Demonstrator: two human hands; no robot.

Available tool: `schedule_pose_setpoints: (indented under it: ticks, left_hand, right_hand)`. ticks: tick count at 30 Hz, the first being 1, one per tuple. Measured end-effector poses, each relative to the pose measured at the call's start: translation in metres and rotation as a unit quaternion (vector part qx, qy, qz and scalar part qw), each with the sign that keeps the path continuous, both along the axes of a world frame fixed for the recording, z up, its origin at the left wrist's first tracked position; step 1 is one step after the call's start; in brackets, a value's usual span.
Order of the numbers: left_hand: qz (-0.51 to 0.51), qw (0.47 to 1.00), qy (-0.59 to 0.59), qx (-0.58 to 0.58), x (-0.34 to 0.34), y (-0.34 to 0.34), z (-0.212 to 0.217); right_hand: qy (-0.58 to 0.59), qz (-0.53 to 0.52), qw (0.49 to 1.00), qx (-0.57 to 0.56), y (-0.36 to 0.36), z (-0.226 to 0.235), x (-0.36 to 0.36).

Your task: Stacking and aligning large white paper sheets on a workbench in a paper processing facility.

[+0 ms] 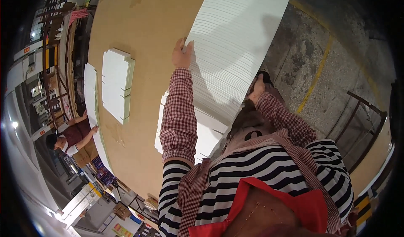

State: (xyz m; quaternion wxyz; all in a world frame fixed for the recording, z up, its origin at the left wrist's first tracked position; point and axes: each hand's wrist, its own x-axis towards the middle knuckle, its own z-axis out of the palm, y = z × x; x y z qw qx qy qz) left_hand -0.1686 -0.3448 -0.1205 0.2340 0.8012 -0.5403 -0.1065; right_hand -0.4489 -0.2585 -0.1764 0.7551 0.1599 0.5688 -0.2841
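Observation:
A long, fanned stack of white cardboard sheets [235,35] lies across the brown table, its many edges showing as close ridges. On the stack's left edge, my left hand [182,55] grips the sheets with the fingers and thumb closed against them. My right hand [257,90] holds the opposite edge, low on the right; its fingertips are partly hidden. More white sheets [206,132] with slotted edges lie under my left forearm, at the near end of the fanned stack.
A smaller stack of slotted white cardboard [115,83] sits on the brown tabletop [143,22] to the left. Beyond it, another person [75,138] has both hands at a long white stack [93,102]. To the right are concrete floor with a yellow line [315,77] and a metal frame [362,111].

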Motion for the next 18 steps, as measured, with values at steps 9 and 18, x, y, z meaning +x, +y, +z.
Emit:
schedule_pose_setpoints:
  ticks: [9, 18]
  left_hand:
    - [0.01, 0.995, -0.096, 0.019, -0.022, 0.011, 0.017]
    - [0.313, 0.948, -0.032, -0.05, -0.187, 0.186, 0.102]
  right_hand:
    - [0.123, -0.044, 0.991, -0.024, -0.016, -0.038, -0.045]
    - [0.238, 0.387, 0.646, -0.613, -0.163, 0.081, -0.111]
